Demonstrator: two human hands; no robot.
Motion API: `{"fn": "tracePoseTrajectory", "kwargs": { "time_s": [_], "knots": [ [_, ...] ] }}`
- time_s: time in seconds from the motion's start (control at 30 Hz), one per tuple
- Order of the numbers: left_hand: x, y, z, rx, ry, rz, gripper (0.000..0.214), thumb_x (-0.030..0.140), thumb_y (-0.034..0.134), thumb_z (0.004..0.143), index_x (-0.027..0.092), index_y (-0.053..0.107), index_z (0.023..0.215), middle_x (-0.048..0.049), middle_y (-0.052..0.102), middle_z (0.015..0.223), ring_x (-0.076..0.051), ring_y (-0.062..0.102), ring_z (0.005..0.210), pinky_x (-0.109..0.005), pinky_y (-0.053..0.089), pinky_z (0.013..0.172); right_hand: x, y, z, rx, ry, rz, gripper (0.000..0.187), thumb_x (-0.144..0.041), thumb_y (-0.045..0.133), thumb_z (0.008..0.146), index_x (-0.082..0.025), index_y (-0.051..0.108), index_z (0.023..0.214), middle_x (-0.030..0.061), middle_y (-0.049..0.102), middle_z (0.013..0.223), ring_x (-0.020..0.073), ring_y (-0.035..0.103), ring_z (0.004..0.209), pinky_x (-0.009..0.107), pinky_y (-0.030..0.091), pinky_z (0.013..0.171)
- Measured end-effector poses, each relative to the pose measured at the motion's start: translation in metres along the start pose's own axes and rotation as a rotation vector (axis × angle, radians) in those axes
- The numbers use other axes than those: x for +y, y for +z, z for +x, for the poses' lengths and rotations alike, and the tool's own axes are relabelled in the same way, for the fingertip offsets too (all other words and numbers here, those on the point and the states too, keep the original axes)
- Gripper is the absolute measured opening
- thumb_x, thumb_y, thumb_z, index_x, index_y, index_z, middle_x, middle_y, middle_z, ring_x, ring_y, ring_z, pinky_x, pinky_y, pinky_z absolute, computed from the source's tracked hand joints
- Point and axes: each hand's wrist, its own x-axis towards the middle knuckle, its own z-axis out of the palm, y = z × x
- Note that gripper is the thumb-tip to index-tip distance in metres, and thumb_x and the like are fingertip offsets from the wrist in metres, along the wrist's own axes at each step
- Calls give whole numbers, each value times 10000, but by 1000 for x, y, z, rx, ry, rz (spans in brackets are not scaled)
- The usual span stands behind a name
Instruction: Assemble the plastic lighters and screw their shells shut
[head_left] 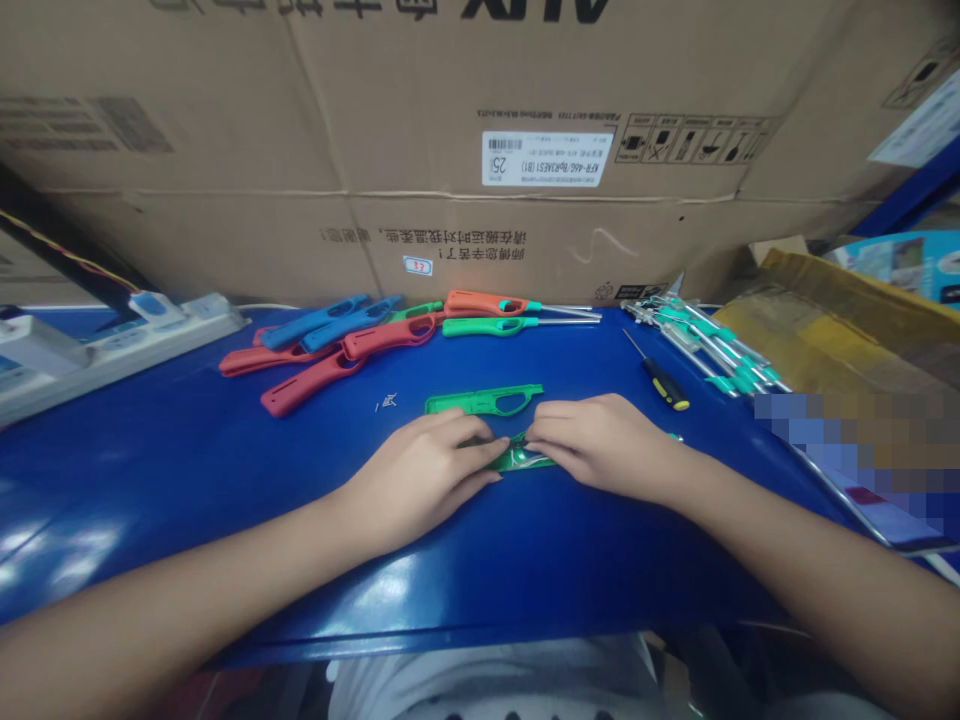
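My left hand (420, 468) and my right hand (604, 442) meet at the middle of the blue table (187, 470). Both have their fingers closed on a green lighter half-shell (521, 458) that lies flat between them, mostly hidden under the fingers. Just beyond my fingertips lies a second green half-shell (484, 402), untouched. A tiny metal piece (388, 402) rests to its left.
Red, blue and green lighter shells and whole lighters (352, 345) lie at the back. A black and yellow screwdriver (660, 380) and a bundle of metal tubes with green tips (705, 345) lie right. Cardboard boxes (450, 150) wall the back; a white power strip (112, 340) sits left.
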Motion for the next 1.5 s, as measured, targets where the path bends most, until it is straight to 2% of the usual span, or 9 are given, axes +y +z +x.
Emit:
{"fn": "tracePoseTrajectory", "kwargs": {
  "time_s": [0.23, 0.4, 0.6, 0.7, 0.93, 1.17, 1.37, 1.5],
  "knots": [
    [7, -4, 0, -39, 16, 132, 277, 295, 515, 1030, 201, 710, 1202, -78, 698, 1061, -233, 667, 959, -378, 568, 835, -1, -1, 1, 34, 43, 120, 175, -283, 549, 1001, -226, 711, 964, 11, 735, 970, 152, 664, 835, 277, 321, 599],
    [15, -4, 0, -28, 48, 284, 315, 238, 446, 1041, 93, 708, 1141, -109, 690, 947, -256, 662, 852, -413, 588, 750, -3, -12, -1, 38, 100, 207, 148, -280, 568, 977, -222, 697, 1021, 22, 715, 1014, 161, 653, 849, 269, 391, 663],
    [9, -1, -2, -21, -51, 55, 300, 231, 508, 1016, 138, 672, 1250, -115, 684, 1096, -256, 662, 989, -402, 597, 856, 0, -20, -5, -82, 65, 344, 74, -262, 620, 944, -212, 671, 963, 26, 674, 1020, 157, 617, 852, 267, 416, 709],
    [6, 0, -4, -11, -69, -22, 319, 233, 526, 1010, 173, 657, 1295, -110, 671, 1123, -244, 654, 1013, -392, 590, 884, 2, -19, -3, -86, 68, 389, 52, -247, 645, 932, -201, 656, 952, 26, 668, 983, 151, 595, 832, 261, 405, 705],
    [11, -3, -2, -17, -62, 13, 296, 220, 487, 1022, 139, 709, 1200, -129, 662, 1048, -248, 646, 964, -401, 589, 855, 1, -20, -1, -99, 37, 417, 52, -155, 643, 877, -189, 632, 914, 9, 628, 931, 108, 487, 672, 244, 354, 650],
    [4, 1, -3, 25, -104, -126, 307, 203, 580, 977, 166, 670, 1268, -109, 671, 1129, -262, 626, 1067, -437, 561, 955, 3, -20, -2, -102, 23, 412, 35, -186, 630, 890, -184, 596, 898, -3, 578, 897, 102, 464, 677, 238, 346, 654],
    [7, -2, -2, -9, -59, -59, 312, 214, 500, 1016, 144, 704, 1242, -137, 661, 1092, -261, 638, 994, -434, 579, 885, 3, -18, -2, -102, 17, 371, 37, -200, 625, 895, -188, 592, 888, 1, 587, 899, 111, 481, 696, 245, 333, 643],
    [9, -2, -2, -36, -85, -29, 325, 213, 489, 1018, 128, 703, 1247, -146, 657, 1091, -272, 647, 983, -437, 584, 863, 4, -17, -3, -106, -4, 377, 57, -212, 636, 889, -190, 586, 871, -4, 578, 899, 114, 494, 727, 244, 333, 645]
  ]
}}
